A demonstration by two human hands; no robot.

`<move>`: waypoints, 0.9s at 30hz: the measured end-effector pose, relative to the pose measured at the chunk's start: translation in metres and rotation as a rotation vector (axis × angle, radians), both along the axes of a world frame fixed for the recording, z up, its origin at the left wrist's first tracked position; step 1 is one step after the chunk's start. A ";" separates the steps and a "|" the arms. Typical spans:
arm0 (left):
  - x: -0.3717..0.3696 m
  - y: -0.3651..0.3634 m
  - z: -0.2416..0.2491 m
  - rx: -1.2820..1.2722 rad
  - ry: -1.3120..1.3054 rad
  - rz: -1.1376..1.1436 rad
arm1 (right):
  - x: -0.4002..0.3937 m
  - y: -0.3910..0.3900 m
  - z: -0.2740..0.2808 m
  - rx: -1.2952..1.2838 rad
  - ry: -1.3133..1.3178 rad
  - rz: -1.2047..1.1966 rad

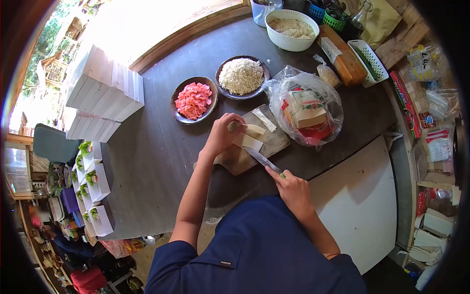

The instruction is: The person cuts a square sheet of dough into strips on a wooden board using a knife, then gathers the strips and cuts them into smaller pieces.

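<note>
Brown board has open table at its left. We bend our left hand, its fingers maybe pinching a pale strip; our right fingers curl round a knife crossing the board's edge.

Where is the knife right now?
In the head view, the knife is in the person's right hand, its blade over the cutting board, beside the pale slices.

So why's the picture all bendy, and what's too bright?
Head view: the dark grey tabletop bends, probably from a wide lens; same view: glare whites out outdoors past the brown wooden frame; same view: shadow darkens part of the white panel.
</note>
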State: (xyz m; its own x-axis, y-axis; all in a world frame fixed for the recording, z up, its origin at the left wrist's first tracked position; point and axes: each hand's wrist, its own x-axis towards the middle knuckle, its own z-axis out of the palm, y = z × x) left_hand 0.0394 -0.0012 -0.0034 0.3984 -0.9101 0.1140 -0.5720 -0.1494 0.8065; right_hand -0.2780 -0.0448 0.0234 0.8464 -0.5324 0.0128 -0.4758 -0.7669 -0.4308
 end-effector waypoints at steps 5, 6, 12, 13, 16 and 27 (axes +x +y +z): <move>-0.004 -0.013 0.008 0.059 0.265 -0.107 | 0.000 -0.002 -0.001 0.016 0.003 0.005; -0.006 -0.017 0.010 0.035 0.319 -0.194 | 0.000 -0.002 0.000 0.014 0.010 0.011; -0.013 -0.048 0.024 0.015 0.676 -0.316 | 0.000 -0.003 0.001 0.006 0.032 0.003; -0.012 -0.053 0.021 0.000 0.682 -0.290 | 0.000 -0.002 0.001 0.006 0.035 0.002; -0.008 -0.064 0.007 0.045 0.415 -0.185 | 0.000 -0.001 -0.006 0.024 0.001 -0.004; -0.033 -0.024 -0.002 -0.162 -0.207 0.344 | -0.002 -0.008 -0.001 0.130 -0.073 -0.008</move>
State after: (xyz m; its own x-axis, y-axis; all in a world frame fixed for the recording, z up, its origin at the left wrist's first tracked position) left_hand 0.0063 -0.0248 -0.0055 0.6295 -0.6919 0.3535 -0.6629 -0.2411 0.7088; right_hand -0.2803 -0.0527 0.0228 0.8416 -0.5401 0.0044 -0.4453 -0.6985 -0.5602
